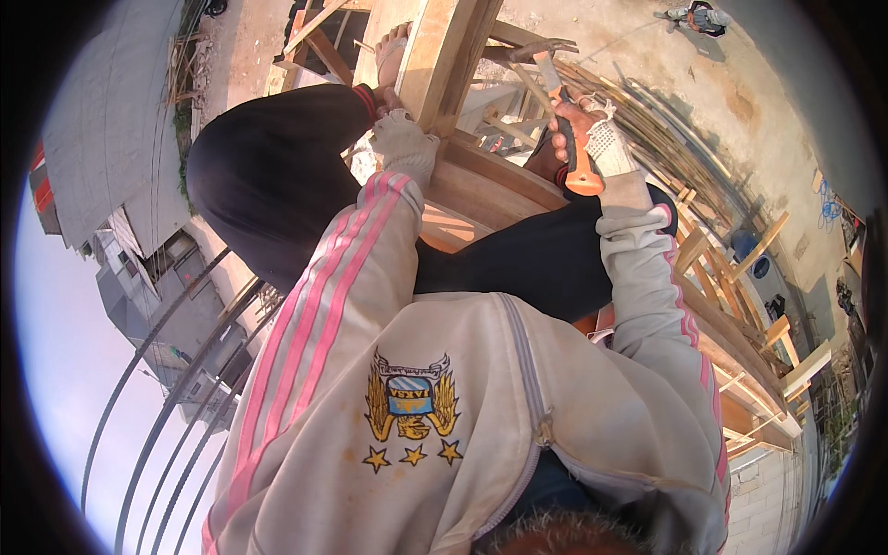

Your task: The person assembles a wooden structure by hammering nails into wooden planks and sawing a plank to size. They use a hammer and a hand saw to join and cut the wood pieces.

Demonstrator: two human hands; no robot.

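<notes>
A hammer (582, 166) with an orange and black handle is in my right hand (585, 129), which wears a pale knitted glove with bare fingers wrapped round the grip. The metal hammer head (546, 48) points away from me, to the right of an upright wooden beam (449, 69). Against the lower left side of that beam is my left hand (402, 139), also gloved, its fingers curled at the beam's edge and partly hidden. Whether anything small sits in those fingers does not show. My bare foot (392, 57) rests just beyond them.
I sit high up on timber framing (499, 180). Long poles (671, 129) and wooden braces (726, 277) lie to the right. Bent steel bars (153, 370) rise at the lower left. Far below, a person (700, 18) is on the ground near a blue barrel (751, 252).
</notes>
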